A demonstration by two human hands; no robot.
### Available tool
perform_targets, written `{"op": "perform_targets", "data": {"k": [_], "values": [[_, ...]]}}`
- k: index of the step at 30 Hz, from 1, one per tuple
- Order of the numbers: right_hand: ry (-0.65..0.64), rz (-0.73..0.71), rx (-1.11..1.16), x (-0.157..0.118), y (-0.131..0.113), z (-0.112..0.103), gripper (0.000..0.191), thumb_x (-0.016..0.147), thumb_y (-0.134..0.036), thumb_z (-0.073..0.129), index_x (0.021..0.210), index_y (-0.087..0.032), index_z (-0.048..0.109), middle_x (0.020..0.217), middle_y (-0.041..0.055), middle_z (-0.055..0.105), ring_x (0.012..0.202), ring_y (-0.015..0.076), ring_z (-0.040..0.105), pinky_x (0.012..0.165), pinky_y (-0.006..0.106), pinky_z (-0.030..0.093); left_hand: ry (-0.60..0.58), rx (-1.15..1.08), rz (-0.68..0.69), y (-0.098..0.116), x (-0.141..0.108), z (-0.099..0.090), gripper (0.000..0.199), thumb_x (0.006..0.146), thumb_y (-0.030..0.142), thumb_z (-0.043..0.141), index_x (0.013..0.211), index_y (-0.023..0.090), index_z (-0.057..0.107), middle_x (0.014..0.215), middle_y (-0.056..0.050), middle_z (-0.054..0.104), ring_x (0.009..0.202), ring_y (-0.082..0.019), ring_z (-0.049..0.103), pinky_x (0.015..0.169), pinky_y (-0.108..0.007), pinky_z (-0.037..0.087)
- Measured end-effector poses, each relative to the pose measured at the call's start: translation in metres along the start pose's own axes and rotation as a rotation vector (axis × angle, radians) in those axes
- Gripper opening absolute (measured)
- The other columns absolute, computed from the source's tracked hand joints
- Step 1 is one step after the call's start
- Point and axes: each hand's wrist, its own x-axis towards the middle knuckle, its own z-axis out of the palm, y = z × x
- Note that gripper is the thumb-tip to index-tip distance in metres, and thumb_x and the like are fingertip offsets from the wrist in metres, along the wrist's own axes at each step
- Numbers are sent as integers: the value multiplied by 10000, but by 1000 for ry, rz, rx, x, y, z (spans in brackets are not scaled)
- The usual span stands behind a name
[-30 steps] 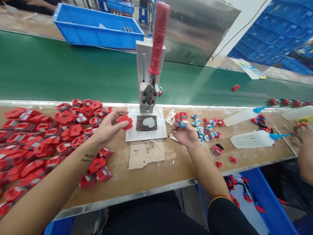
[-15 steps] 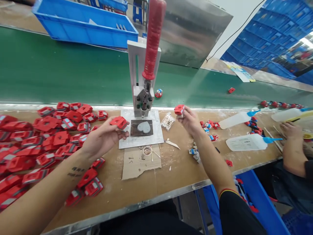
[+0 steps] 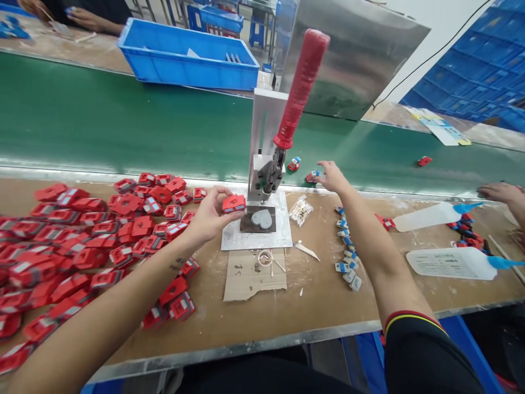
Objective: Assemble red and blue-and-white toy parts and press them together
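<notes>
Right hand [image 3: 334, 178] open, fingers spread, nothing gripped — red-white-blue piece [image 3: 313, 177] set down on green belt [image 3: 184, 120], right by fingertips, contact unclear. Similar piece [image 3: 294, 163] near it. Left hand [image 3: 210, 218] pinching red block [image 3: 234, 203], thumb against fingers — near heart-shaped pad [image 3: 263, 220] under red-handled press [image 3: 301, 87].

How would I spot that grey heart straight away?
Find the press with the long red handle. On the dark plate at its foot lies the grey heart. Its curved outline sets it apart from the straight-edged plate beneath.
</notes>
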Motion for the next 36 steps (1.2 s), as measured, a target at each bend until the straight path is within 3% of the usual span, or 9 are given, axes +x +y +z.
{"op": "perform_targets", "data": {"k": [3, 5, 7, 10, 13, 18, 23, 31, 36], "values": [[179, -101, 73, -14, -23, -27, 428, 964, -387, 649, 1341, -186, 660, 1377, 197, 653, 1061, 297, 695, 952, 519, 607, -76, 100, 56, -8, 10, 8, 529, 731, 352, 885, 1033, 244, 464, 905, 6, 724, 846, -188, 732, 848, -364, 579], [377, -332, 255, -31, -62, -44, 337, 1049, -469, 568, 1299, -263, 660, 1243, 118, 710, 987, 248, 710, 812, 431, 630, -105, 197, 95, -11, 16, 15, 477, 753, 318, 858, 1045, 236, 490, 935, -16, 729, 875, -203, 723, 862, -383, 570], [432, -587, 428, -52, -116, -57, 321, 1079, -557, 546, 1263, -323, 668, 1151, 63, 734, 931, 199, 718, 730, 346, 615, -125, 268, 124, -13, 19, 23, 453, 777, 276, 839, 1104, 230, 529, 1003, -39, 742, 921, -216, 722, 890, -401, 572], [365, -741, 525, -77, -197, -62, 481, 1015, -627, 672, 1410, -359, 613, 1298, 34, 719, 1061, 192, 746, 729, 293, 608, -162, 272, 141, -15, 19, 32, 442, 824, 236, 810, 1181, 232, 548, 1096, -58, 748, 993, -227, 735, 933, -410, 589], [277, -806, 531, -85, -242, -54, 654, 996, -724, 591, 1537, -362, 526, 1241, -24, 718, 1129, 196, 772, 753, 259, 582, -159, 264, 153, -19, 18, 37, 399, 832, 229, 812, 1131, 223, 547, 1067, -50, 736, 993, -228, 739, 933, -410, 604], [284, -804, 465, -105, -235, -39, 608, 1049, -619, 618, 1569, -319, 522, 1134, 32, 766, 1081, 253, 800, 930, 435, 654, -114, 254, 164, -27, 18, 40, 420, 816, 226, 830, 1126, 225, 547, 1030, -34, 734, 955, -220, 734, 892, -393, 602], [316, -998, 210, -149, -210, -27, 531, 1036, -377, 698, 1540, -409, 534, 1105, 11, 818, 1062, 265, 813, 976, 489, 651, -129, 244, 190, -26, 19, 44, 430, 840, 253, 817, 1192, 204, 576, 989, -39, 724, 865, -210, 713, 792, -355, 580], [229, -1008, 206, -166, -182, -5, 564, 1006, -216, 640, 1510, -457, 562, 1311, 24, 803, 1324, 321, 733, 1094, 596, 612, -100, 276, 217, -27, 17, 47, 436, 835, 222, 828, 1198, 214, 587, 1009, -44, 737, 861, -210, 717, 809, -362, 564], [492, -860, 377, -176, -179, -3, 505, 1013, -271, 556, 1479, -458, 616, 1395, 21, 725, 1348, 323, 679, 1067, 607, 611, -86, 290, 174, -27, 16, 50, 458, 831, 157, 814, 1225, 209, 586, 1058, -82, 780, 943, -243, 766, 855, -387, 589]]}}
